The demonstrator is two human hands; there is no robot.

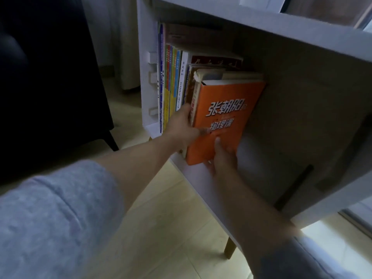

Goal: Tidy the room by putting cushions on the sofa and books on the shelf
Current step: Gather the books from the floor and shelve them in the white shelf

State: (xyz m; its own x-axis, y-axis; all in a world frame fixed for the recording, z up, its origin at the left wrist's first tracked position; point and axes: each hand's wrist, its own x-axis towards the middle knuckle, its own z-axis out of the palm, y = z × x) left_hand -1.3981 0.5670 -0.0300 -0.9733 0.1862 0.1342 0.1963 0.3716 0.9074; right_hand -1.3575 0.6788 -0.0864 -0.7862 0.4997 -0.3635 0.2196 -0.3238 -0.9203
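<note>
On the shelf [193, 178], at the right end of the row of books [173, 77], left hand [181, 125] and right hand [223, 160] curl their fingers [186, 110] round the leaning orange book [227, 109], which may topple rightward, unsupported, once released.

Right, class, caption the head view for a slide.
Left hand and right hand grip an orange book beside books on a shelf.

Just one camera here, head-worn and wide-angle. It sits above and in front of the shelf [194, 178], aimed forward and steeply down into the open compartment. It's really close, so the shelf fills the upper right and looks tilted. Below the shelf there's tiled floor [171, 222], and left of it a dark sofa [50, 81].
</note>
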